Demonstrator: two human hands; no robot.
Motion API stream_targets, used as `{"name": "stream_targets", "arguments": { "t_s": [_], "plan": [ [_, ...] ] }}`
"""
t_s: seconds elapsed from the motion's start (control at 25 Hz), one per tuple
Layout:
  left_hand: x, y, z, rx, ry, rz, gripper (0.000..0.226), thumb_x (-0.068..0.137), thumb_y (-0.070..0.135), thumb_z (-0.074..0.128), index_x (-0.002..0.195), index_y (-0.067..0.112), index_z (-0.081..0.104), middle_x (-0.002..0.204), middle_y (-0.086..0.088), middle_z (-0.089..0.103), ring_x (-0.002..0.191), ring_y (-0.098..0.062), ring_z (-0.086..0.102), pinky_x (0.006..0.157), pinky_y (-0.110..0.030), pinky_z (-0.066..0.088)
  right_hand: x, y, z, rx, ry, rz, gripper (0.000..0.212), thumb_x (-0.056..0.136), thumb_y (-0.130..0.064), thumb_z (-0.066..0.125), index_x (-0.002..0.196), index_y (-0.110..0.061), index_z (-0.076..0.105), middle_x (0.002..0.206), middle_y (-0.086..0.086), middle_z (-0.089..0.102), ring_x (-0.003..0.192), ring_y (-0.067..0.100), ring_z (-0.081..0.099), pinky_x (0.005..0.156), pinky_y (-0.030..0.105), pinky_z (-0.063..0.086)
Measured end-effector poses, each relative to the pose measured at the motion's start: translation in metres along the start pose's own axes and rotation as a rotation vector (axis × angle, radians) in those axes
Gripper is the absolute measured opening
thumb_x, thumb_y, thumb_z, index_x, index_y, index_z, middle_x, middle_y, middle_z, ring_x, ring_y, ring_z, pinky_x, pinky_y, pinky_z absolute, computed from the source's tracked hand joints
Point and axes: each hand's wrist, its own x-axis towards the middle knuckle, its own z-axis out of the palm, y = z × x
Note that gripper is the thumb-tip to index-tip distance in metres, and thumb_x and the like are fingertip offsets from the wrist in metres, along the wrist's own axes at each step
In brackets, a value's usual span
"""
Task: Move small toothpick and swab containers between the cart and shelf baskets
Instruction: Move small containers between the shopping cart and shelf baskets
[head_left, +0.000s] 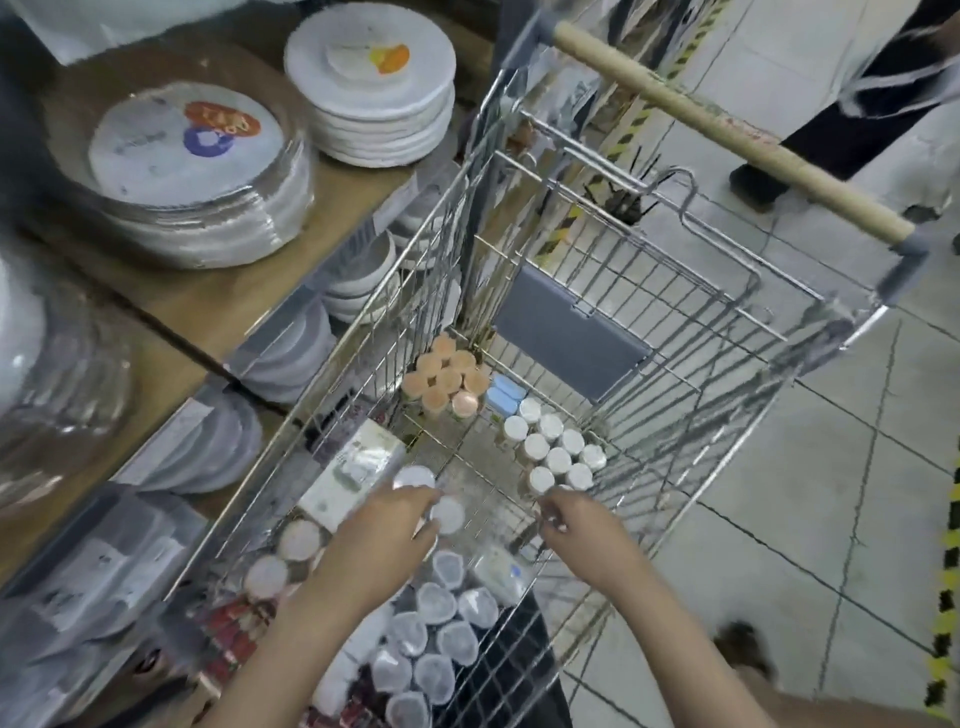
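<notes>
- Left hand (387, 525) reaches into the silver wire shopping cart (644, 332), fingers curled on a small round white-lidded container (448, 514).
- Right hand (574, 525) pinches something tiny; what it is, unclear.
- White-capped jars (558, 449) cluster just beyond it.

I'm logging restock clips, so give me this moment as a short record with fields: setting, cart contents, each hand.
setting: wire shopping cart beside a shelf of stacked plates
cart contents: orange-capped containers, white-capped containers, clear-lidded containers, a white box
left hand: inside the cart, fingers on a round white lid
right hand: inside the cart, fingertips together; whether it holds anything is unclear
</notes>
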Motion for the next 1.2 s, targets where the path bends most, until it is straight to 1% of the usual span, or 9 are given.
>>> {"name": "stream_targets", "arguments": {
  "t_s": [0.24,0.4,0.52,0.56,0.72,0.84,0.96,1.08,1.2],
  "plan": [
    [0.097,-0.029,0.059,-0.061,-0.036,-0.111,0.03,0.097,0.026,0.048,0.125,0.02,0.056,0.119,0.005,0.063,0.108,-0.013,0.058,0.085,-0.025,0.043,0.147,0.03,0.011,-0.086,-0.003,0.091,0.041,0.092,-0.031,0.053,0.127,-0.012,0.046,0.12,0.012,0.059,0.107,0.029,0.057,0.083,0.034,0.047],
    [0.149,-0.049,0.086,-0.031,-0.082,-0.126,0.019,0.095,0.021,0.047,0.11,0.015,0.057,0.108,-0.002,0.064,0.096,-0.018,0.061,0.078,-0.029,0.047,0.218,0.038,0.024,-0.116,0.022,0.072,0.037,0.094,-0.025,0.051,0.127,-0.01,0.048,0.123,0.014,0.056,0.112,0.03,0.054,0.084,0.033,0.043],
    [0.198,-0.052,0.097,0.025,-0.027,-0.066,0.02,0.09,0.01,0.049,0.109,0.013,0.053,0.096,-0.005,0.06,0.085,-0.02,0.059,0.069,-0.03,0.046,0.249,0.051,0.029,-0.012,0.084,0.067,0.037,0.094,-0.019,0.051,0.13,-0.01,0.05,0.129,0.014,0.055,0.116,0.03,0.053,0.091,0.031,0.041],
    [0.218,-0.05,0.103,0.068,0.006,-0.045,0.023,0.09,0.007,0.048,0.112,0.013,0.052,0.1,-0.007,0.06,0.087,-0.022,0.059,0.068,-0.029,0.044,0.257,0.058,0.03,0.023,0.1,0.079,0.037,0.094,-0.017,0.051,0.13,-0.011,0.051,0.13,0.013,0.054,0.118,0.03,0.052,0.093,0.032,0.041],
    [0.299,-0.048,0.13,0.324,0.08,0.144,0.052,0.085,0.007,0.054,0.135,0.01,0.039,0.133,-0.01,0.047,0.116,-0.027,0.048,0.09,-0.038,0.045,0.267,0.083,0.035,0.098,0.143,0.074,0.035,0.092,-0.012,0.05,0.126,-0.01,0.054,0.128,0.01,0.056,0.115,0.029,0.054,0.094,0.035,0.044],
    [0.335,-0.049,0.143,0.509,0.069,0.211,0.065,0.08,0.007,0.059,0.138,0.012,0.031,0.14,-0.009,0.036,0.126,-0.027,0.038,0.096,-0.041,0.041,0.269,0.087,0.039,0.118,0.198,0.058,0.033,0.092,-0.012,0.049,0.124,-0.011,0.057,0.128,0.006,0.058,0.112,0.025,0.057,0.093,0.035,0.046],
    [0.347,-0.046,0.145,0.616,0.053,0.208,0.065,0.082,0.008,0.061,0.138,0.012,0.028,0.144,-0.01,0.026,0.132,-0.028,0.028,0.107,-0.041,0.03,0.273,0.083,0.039,0.106,0.227,0.035,0.033,0.093,-0.012,0.048,0.126,-0.013,0.055,0.128,0.003,0.058,0.114,0.022,0.055,0.091,0.033,0.045],
    [0.343,-0.05,0.15,0.588,0.106,0.198,0.061,0.078,0.01,0.066,0.131,0.014,0.036,0.137,-0.01,0.036,0.128,-0.027,0.036,0.1,-0.039,0.033,0.281,0.077,0.038,0.046,0.209,0.0,0.036,0.094,-0.012,0.048,0.13,-0.014,0.052,0.131,0.004,0.056,0.117,0.022,0.054,0.092,0.033,0.044],
    [0.338,-0.054,0.157,0.606,0.19,0.267,0.05,0.057,0.018,0.08,0.104,0.018,0.06,0.104,-0.001,0.062,0.1,-0.02,0.06,0.08,-0.034,0.046,0.287,0.073,0.038,0.011,0.181,-0.01,0.036,0.093,-0.011,0.048,0.129,-0.011,0.052,0.129,0.008,0.058,0.116,0.025,0.054,0.091,0.034,0.044]
  ]
}}
